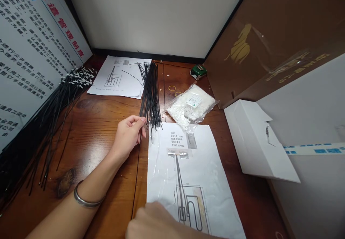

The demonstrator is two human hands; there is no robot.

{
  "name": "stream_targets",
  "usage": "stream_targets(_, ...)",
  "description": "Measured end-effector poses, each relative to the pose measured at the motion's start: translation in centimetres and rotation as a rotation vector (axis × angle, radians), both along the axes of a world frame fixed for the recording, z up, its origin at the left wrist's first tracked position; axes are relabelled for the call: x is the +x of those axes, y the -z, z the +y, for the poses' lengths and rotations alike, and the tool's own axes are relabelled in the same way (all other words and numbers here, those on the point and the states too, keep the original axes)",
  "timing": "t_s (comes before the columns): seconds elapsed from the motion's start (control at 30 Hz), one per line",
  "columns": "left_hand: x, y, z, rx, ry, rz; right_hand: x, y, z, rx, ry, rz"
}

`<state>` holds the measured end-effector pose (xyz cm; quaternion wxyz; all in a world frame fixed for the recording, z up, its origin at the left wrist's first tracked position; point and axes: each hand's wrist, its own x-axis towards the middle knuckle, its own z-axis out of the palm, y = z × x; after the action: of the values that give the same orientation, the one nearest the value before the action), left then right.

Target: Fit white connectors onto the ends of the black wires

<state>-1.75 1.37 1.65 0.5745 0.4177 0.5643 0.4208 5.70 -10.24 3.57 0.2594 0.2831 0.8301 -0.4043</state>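
My left hand (130, 134), with a metal bangle on its wrist, is closed in a pinch at the lower left edge of a bundle of black wires (151, 93). Thumb and forefinger seem to grip a thin black wire there. Blurred at the bottom edge, my right hand (153, 221) is over the lower left of a printed drawing sheet (161, 174); its fingers are curled out of sight, and what they hold cannot be seen. A clear bag of small white connector housings (192, 104) lies just right of the wires.
At left lies a pile of black wires with white connectors (78, 77). Another drawing sheet (102, 86) lies behind the bundle. A green tape measure (198, 72) and yellow rubber bands (171, 88) are at the back. A brown box (269, 34) and folded white card (250, 142) border the right.
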Motion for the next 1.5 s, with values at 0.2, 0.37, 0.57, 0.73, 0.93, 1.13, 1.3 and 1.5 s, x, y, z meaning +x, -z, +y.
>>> stream_targets(0.2,0.0,-0.2,0.0,-0.019,0.004,0.050,2.1,-2.7,1.7,0.165,0.313,-0.005)
stream_targets(0.37,-0.1,-0.1,0.0,-0.016,0.004,0.037,1.9,-2.5,1.5,0.196,0.258,-0.024)
stream_targets(0.57,-0.1,-0.1,-0.1,-0.007,0.001,0.025,1.6,-2.2,1.4,0.170,0.252,-0.045)
stream_targets(0.73,0.0,0.0,-0.1,-0.004,-0.002,0.027,1.3,-2.3,1.7,0.087,0.136,-0.061)
stream_targets(0.93,-0.1,0.0,-0.5,0.053,0.024,0.008,2.7,-2.5,1.7,0.094,0.309,0.022)
stream_targets(1.13,-0.3,0.2,-1.0,0.133,0.063,-0.034,7.4,-3.5,7.0,0.108,0.863,0.358)
stream_targets(1.3,-0.4,0.5,-1.1,0.171,0.065,-0.048,9.1,-1.8,14.4,0.285,1.330,0.644)
stream_targets(1.5,-0.4,0.6,-1.1,0.192,0.085,-0.028,7.5,0.0,18.0,-0.055,1.326,0.791)
